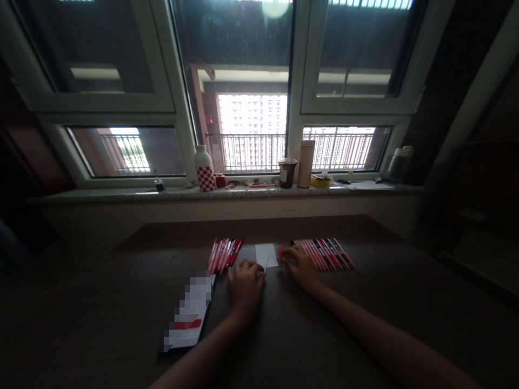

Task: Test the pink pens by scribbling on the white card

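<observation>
My left hand is at the near edge of a small white sheet, fingers curled and closed on a thin pale stick that slants up over the paper. Just right of the sheet, my right hand pinches a short red pen part held roughly upright; whether it is a cap or a barrel I cannot make out. A row of pink, red and black pens lies side by side beyond my right hand. Another bunch of pens lies beyond my left hand.
A flat dark-edged object with a blurred-out face lies left of my left forearm on the dark table. On the windowsill stand a checkered bottle, a lidded drink cup and a tan flask.
</observation>
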Tool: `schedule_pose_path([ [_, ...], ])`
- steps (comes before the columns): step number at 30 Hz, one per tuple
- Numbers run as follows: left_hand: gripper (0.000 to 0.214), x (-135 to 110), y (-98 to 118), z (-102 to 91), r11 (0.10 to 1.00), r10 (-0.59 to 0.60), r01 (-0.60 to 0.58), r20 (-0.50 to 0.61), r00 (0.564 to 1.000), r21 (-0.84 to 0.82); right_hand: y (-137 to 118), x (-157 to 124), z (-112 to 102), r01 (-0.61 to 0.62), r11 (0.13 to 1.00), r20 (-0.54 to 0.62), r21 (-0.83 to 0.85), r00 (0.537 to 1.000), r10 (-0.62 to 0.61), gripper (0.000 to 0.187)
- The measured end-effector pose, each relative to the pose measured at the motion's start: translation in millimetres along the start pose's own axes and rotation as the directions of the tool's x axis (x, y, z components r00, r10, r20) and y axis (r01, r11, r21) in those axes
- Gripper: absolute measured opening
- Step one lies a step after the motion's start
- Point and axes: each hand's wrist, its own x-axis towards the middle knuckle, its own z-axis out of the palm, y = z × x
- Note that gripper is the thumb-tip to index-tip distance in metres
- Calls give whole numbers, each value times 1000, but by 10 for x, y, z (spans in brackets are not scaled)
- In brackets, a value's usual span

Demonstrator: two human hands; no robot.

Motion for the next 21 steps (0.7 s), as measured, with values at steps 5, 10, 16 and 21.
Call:
schedule_pose_path([
  [5,12,-6,-4,4,1000,-5,4,7,1000,13,18,-4,24,-3,999,38,-34,999,4,12],
  [10,12,-11,-8,-2,1000,-5,4,18,1000,26,24,11,7,-15,996,-38,90,999,18,13],
  [16,12,-7,-6,0,1000,-12,11,26,1000,26,-5,14,-6,-24,990,-49,138,998,31,12],
  [21,13,-9,-9,1,1000,-10,10,23,1000,20,-19,10,-11,-15,997,-55,71,998,19,13],
])
